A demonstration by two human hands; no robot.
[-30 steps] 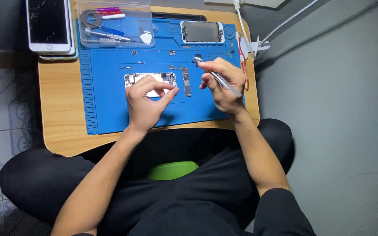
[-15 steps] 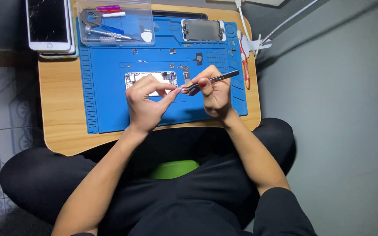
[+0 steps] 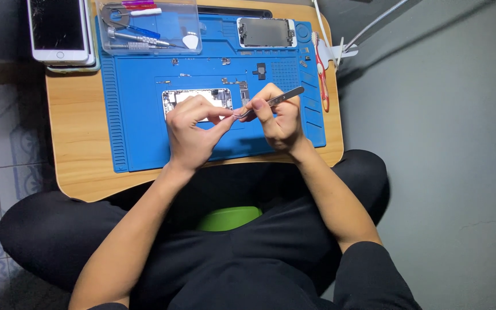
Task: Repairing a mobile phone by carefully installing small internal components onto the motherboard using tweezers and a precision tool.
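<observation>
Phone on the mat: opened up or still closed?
Opened up. The phone lies on the blue mat with bare internals showing; a separate screen sits at the mat's top edge.

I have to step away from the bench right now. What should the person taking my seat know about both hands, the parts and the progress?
Left hand: fingers pinched at the tweezer tips, resting over the opened phone body.
Right hand: holds the metal tweezers, tips pointing left.
Blue mat: small loose parts above the phone; removed screen at top; tool box top left.
Done: phone opened, screen off.
Left: cannot tell whether the tweezers hold anything.
</observation>
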